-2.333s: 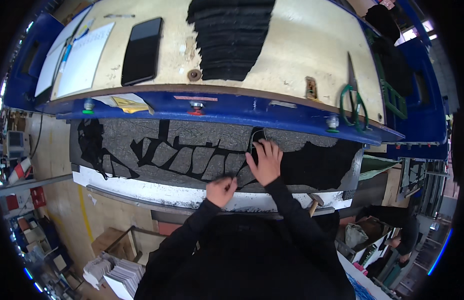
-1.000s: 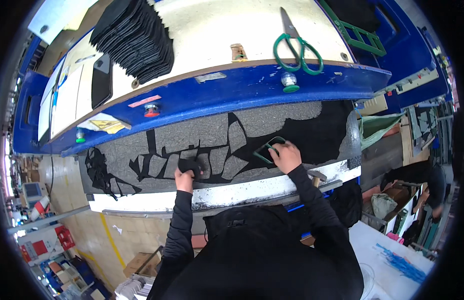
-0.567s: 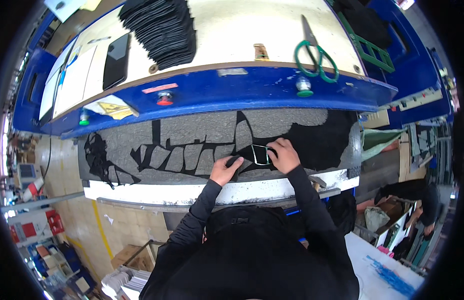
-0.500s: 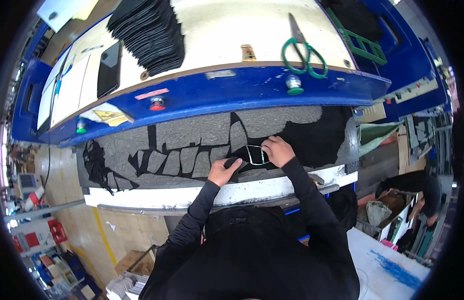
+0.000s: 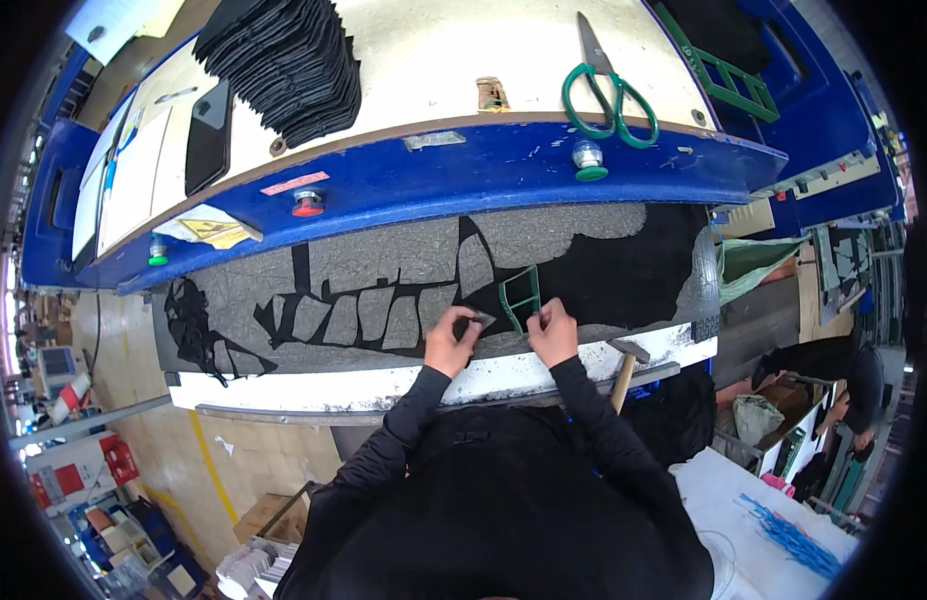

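In my right hand (image 5: pixel 553 333) is a green metal cutting die (image 5: pixel 520 299), an open frame with a crossbar, gripped at its near right corner and tilted above the work surface. My left hand (image 5: pixel 451 341), close beside it, has its fingers closed on a small dark piece of material (image 5: pixel 477 319). Both hands are over the near edge of a black sheet (image 5: pixel 613 280), which lies on a worn grey cutting board (image 5: pixel 383 250). Left of my hands the sheet is a web of strips around several cut-out gaps.
A hammer (image 5: pixel 623 372) rests on the white front edge by my right forearm. Beyond the board, a blue press beam (image 5: pixel 383 180) carries scissors (image 5: pixel 609 100), a stack of black pieces (image 5: pixel 283 70) and a phone (image 5: pixel 208 137). Black scraps (image 5: pixel 188 325) lie far left; a person (image 5: pixel 823 375) bends at right.
My right hand has come nearer to me and turned the die to a steeper tilt, showing its green side. My left hand has shifted slightly, still with the dark piece.
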